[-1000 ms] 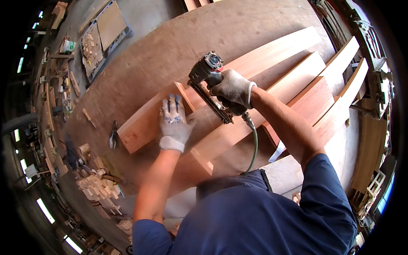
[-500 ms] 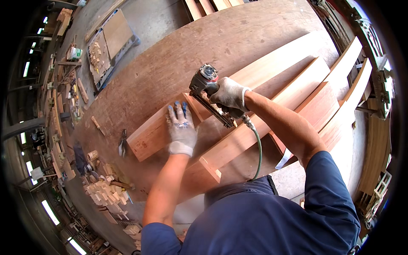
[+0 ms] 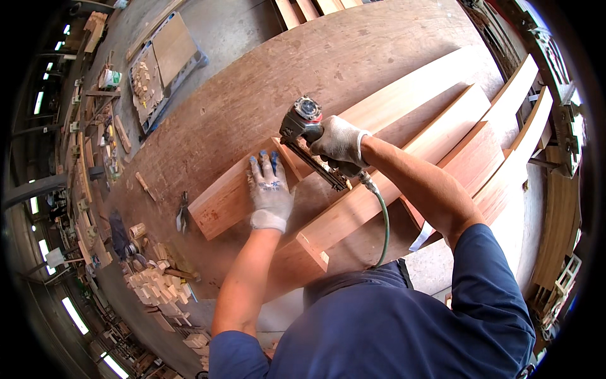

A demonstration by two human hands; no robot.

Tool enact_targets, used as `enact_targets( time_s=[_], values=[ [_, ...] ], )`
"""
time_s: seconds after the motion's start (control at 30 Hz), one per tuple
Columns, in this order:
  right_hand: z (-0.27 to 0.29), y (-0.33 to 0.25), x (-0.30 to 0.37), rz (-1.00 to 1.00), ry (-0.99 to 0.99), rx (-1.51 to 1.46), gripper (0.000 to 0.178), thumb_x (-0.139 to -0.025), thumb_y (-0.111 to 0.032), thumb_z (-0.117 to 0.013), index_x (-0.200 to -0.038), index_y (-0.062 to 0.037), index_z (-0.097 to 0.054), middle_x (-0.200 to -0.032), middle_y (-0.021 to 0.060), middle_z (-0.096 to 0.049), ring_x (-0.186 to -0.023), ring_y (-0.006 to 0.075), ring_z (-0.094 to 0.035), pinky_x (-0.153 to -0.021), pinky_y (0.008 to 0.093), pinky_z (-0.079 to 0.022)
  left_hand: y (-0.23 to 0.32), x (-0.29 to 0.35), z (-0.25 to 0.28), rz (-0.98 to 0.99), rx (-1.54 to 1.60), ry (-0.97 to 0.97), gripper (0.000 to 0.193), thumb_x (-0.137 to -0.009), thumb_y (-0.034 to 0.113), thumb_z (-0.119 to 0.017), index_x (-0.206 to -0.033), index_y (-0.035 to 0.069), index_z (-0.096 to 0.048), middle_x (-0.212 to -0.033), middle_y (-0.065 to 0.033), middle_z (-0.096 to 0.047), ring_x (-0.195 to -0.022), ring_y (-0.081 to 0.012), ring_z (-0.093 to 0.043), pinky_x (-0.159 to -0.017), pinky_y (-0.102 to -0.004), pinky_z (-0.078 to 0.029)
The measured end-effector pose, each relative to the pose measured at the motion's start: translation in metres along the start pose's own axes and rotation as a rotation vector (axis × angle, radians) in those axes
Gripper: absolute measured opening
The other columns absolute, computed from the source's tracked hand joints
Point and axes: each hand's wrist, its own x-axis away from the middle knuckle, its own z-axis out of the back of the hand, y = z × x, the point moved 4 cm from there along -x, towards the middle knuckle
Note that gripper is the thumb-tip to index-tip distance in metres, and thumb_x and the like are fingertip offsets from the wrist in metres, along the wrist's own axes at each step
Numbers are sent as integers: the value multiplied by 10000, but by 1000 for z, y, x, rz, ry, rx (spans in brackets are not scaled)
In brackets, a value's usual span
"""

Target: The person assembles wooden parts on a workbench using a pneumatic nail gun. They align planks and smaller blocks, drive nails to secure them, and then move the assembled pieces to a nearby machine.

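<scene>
My left hand [image 3: 270,196], in a pale glove with blue fingertips, lies flat on a short wooden board [image 3: 224,194], fingers stretched out. That board butts against a thin crosspiece [image 3: 288,159]. In my right hand [image 3: 341,141], also gloved, is a black air nailer [image 3: 303,123], its fingers wrapped round the handle. A green air hose [image 3: 386,230] runs from the handle down toward my waist. The nailer's slanted magazine hangs over the gap between the boards. Below it stretches a long wooden board [image 3: 391,183] with a small end block [image 3: 312,252].
The boards rest on a large plywood tabletop [image 3: 252,95]. Pliers [image 3: 183,213] and a wood-handled tool [image 3: 146,186] lie at the left. Stacked wood offcuts [image 3: 158,284] are at lower left. A flat panel on a blue pallet [image 3: 203,60] sits on the floor beyond.
</scene>
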Motion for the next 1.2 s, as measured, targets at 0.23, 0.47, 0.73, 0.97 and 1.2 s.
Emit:
enact_targets(
  time_s=[0.23, 0.47, 0.73, 0.97, 1.2],
  values=[
    [0, -1, 0, 8, 10, 15, 209, -795, -184, -744, -873, 9, -767, -761, 99, -738, -647, 203, -688, -638, 370, -571, -1, -1, -4, 3, 48, -9, 969, -889, 458, -797, -1638, 18, -367, -1711, -238, -275, -1573, -501, -228, -1286, -615, -222],
    [2, 0, 4, 34, 14, 16, 205, -801, -163, -736, -902, 14, -761, -756, 96, -730, -641, 196, -681, -626, 372, -568, -1, -1, -3, 5, 25, -31, 968, -899, 460, -786, -1646, 24, -353, -1715, -232, -273, -1576, -496, -227, -1288, -613, -217],
    [8, -5, 31, -3, -17, -4, 185, -864, -174, -734, -946, -11, -765, -756, 76, -716, -624, 168, -665, -600, 347, -560, 1, -1, 6, 14, 31, -45, 960, -907, 464, -779, -1646, 26, -351, -1714, -228, -278, -1579, -491, -226, -1291, -613, -207],
    [7, -7, 35, 15, -37, 24, 156, -838, -136, -722, -938, -25, -766, -744, 73, -708, -603, 161, -656, -577, 347, -553, 2, 0, 7, 11, 57, -34, 947, -910, 452, -780, -1641, 21, -360, -1710, -228, -283, -1579, -490, -225, -1292, -614, -209],
    [5, -11, 37, -67, -65, -93, 130, -814, -123, -704, -876, -13, -737, -717, 66, -691, -570, 160, -638, -557, 348, -542, 1, 1, 3, 23, -28, -10, 1033, -865, 500, -820, -1651, 34, -338, -1701, -223, -301, -1589, -446, -244, -1275, -563, -287]
  ],
)
